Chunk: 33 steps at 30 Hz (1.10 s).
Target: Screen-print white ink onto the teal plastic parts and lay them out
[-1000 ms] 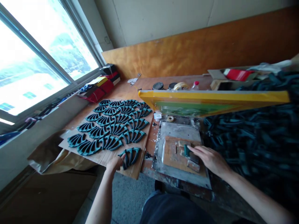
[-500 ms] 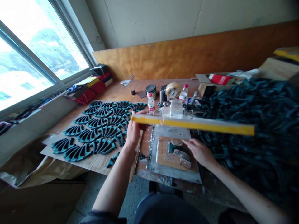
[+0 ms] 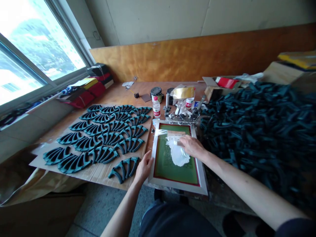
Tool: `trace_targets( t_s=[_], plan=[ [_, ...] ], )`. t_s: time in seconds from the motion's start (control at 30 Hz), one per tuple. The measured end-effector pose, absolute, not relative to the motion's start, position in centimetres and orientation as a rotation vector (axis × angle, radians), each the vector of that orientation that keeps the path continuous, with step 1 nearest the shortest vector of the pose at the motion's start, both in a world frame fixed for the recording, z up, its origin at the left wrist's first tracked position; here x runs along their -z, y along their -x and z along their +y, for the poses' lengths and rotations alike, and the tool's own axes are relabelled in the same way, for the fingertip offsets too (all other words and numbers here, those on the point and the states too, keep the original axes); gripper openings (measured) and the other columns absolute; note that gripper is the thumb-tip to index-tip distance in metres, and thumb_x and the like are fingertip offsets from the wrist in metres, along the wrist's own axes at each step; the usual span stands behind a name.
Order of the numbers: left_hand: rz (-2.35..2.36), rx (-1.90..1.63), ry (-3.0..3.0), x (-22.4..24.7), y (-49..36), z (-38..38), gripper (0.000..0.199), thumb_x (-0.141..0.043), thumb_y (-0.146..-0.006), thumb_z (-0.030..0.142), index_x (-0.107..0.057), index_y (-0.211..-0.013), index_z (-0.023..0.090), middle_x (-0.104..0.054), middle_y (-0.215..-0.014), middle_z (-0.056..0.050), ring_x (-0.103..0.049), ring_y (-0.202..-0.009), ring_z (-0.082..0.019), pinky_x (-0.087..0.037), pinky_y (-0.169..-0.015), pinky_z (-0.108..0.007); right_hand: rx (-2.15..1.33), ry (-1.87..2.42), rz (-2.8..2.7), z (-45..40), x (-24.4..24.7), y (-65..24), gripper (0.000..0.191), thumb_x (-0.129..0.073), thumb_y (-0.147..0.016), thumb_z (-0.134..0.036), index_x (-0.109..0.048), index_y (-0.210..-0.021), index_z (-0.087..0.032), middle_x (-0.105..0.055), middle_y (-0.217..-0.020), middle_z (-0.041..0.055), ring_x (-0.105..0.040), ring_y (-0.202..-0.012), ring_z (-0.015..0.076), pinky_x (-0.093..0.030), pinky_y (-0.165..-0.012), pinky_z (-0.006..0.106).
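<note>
Arms (image 3: 237,176) outstretched: left hand (image 3: 144,167) at frame (image 3: 154,144) edge, right hand (image 3: 192,146) at squeegee (image 3: 175,133); grips unclear.

Looks like dull metal on the frame (image 3: 179,187) beside the left hand (image 3: 144,166), wood-ish squeegee (image 3: 174,133) at the right hand (image 3: 191,146), glossy white paste (image 3: 179,157) under it. Left of both, satiny plastic-looking pieces (image 3: 104,155) on matt cardboard (image 3: 98,177). Shiny wood panel (image 3: 185,56) beyond.

no readable text, bottle label (image 3: 156,113) too small
</note>
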State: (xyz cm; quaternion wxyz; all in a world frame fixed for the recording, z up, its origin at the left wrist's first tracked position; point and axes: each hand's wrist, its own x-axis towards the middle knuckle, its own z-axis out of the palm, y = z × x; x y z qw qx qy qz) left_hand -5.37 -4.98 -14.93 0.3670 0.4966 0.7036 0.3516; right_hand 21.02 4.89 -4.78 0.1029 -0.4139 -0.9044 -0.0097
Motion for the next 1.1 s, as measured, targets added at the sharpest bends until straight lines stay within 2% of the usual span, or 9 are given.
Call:
trace_targets(
  t_s=[0.2,0.33,0.47,0.63,0.8,0.87,0.97,1.03,1.1],
  plan=[
    [1.789,-0.899,-1.296,14.3,5.5,-5.3,0.051,-0.047,-0.088,0.047,-0.051,-0.134,0.025,-0.071,-0.091,-0.004,-0.067,-0.085,-0.02,-0.048,-0.073,-0.026,-0.058,0.697,-2.882,1.7,5.7,-24.4,0.018,-0.048,-0.077,-0.002,-0.058,-0.078,-0.018,-0.061,-0.079,0.0053,-0.052,-0.079,0.0198,-0.041,-0.071,0.031],
    [1.761,-0.962,-1.239,14.0,5.4,-5.3,0.05,-0.051,-0.086,0.046,-0.054,-0.131,0.024,-0.072,-0.089,-0.004,-0.067,-0.083,-0.02,-0.05,-0.075,-0.028,-0.104,0.792,-2.757,2.2,5.6,-24.2,0.017,-0.049,-0.08,-0.004,-0.058,-0.076,-0.018,-0.06,-0.076,0.0037,-0.053,-0.078,0.0189,-0.042,-0.069,0.03],
    [1.714,-1.023,-1.172,13.6,5.3,-5.4,0.052,-0.055,-0.084,0.046,-0.055,-0.131,0.024,-0.073,-0.086,-0.004,-0.067,-0.078,-0.021,-0.051,-0.074,-0.031,0.106,0.695,-2.621,0.8,7.5,-23.9,0.026,-0.042,-0.082,-0.002,-0.064,-0.09,-0.014,-0.063,-0.086,0.0097,-0.054,-0.089,0.0223,-0.045,-0.076,0.033],
    [1.616,-1.041,-1.141,12.5,5.3,-5.5,0.057,-0.057,-0.082,0.049,-0.054,-0.131,0.02,-0.072,-0.086,-0.005,-0.067,-0.078,-0.021,-0.052,-0.07,-0.03,-0.155,0.787,-2.65,1.9,5.9,-24.0,0.016,-0.054,-0.085,-0.012,-0.065,-0.094,-0.019,-0.064,-0.088,0.0051,-0.058,-0.086,0.0194,-0.047,-0.078,0.03],
    [1.517,-1.028,-1.08,9.1,5.6,-5.9,0.076,-0.061,-0.077,0.055,-0.041,-0.141,0.018,-0.07,-0.081,-0.002,-0.065,-0.071,-0.018,-0.05,-0.062,-0.026,-0.096,1.265,-2.434,7.8,1.2,-22.3,0.058,-0.069,-0.08,-0.032,-0.051,-0.134,-0.029,-0.064,-0.1,0.0041,-0.061,-0.087,0.0213,-0.048,-0.076,0.03],
    [1.48,-1.087,-1.079,6.6,5.6,-6.0,0.072,-0.06,-0.078,0.057,-0.047,-0.137,0.018,-0.07,-0.085,-0.003,-0.065,-0.075,-0.018,-0.05,-0.065,-0.026,0.043,1.363,-2.347,9.2,-0.2,-23.1,0.06,-0.066,-0.081,-0.041,-0.048,-0.137,-0.03,-0.064,-0.1,0.0055,-0.062,-0.083,0.0221,-0.048,-0.069,0.03],
    [1.424,-1.225,-1.117,1.9,5.1,-5.2,0.056,-0.05,-0.083,0.061,-0.064,-0.114,0.016,-0.07,-0.088,-0.004,-0.064,-0.078,-0.017,-0.05,-0.067,-0.025,0.177,1.411,-2.094,9.6,-0.3,-26.4,0.041,-0.053,-0.09,-0.041,-0.059,-0.126,-0.021,-0.065,-0.098,0.0081,-0.061,-0.082,0.0208,-0.047,-0.068,0.028],
    [1.369,-1.365,-1.156,-1.3,4.6,-3.8,0.057,-0.043,-0.086,0.064,-0.067,-0.104,0.017,-0.069,-0.086,-0.004,-0.063,-0.076,-0.016,-0.049,-0.064,-0.024,0.173,1.458,-2.024,8.9,1.6,-28.7,0.04,-0.043,-0.094,-0.04,-0.066,-0.11,-0.012,-0.066,-0.09,0.0085,-0.06,-0.076,0.0186,-0.048,-0.066,0.027],
    [1.27,-1.517,-1.198,-4.2,4.0,-1.6,0.058,-0.038,-0.087,0.065,-0.066,-0.103,0.017,-0.069,-0.087,-0.004,-0.063,-0.076,-0.016,-0.048,-0.061,-0.024,0.119,1.466,-2.109,7.4,4.6,-29.6,0.042,-0.042,-0.093,-0.045,-0.069,-0.088,-0.014,-0.066,-0.079,0.006,-0.058,-0.07,0.0167,-0.048,-0.062,0.025]
  ],
)
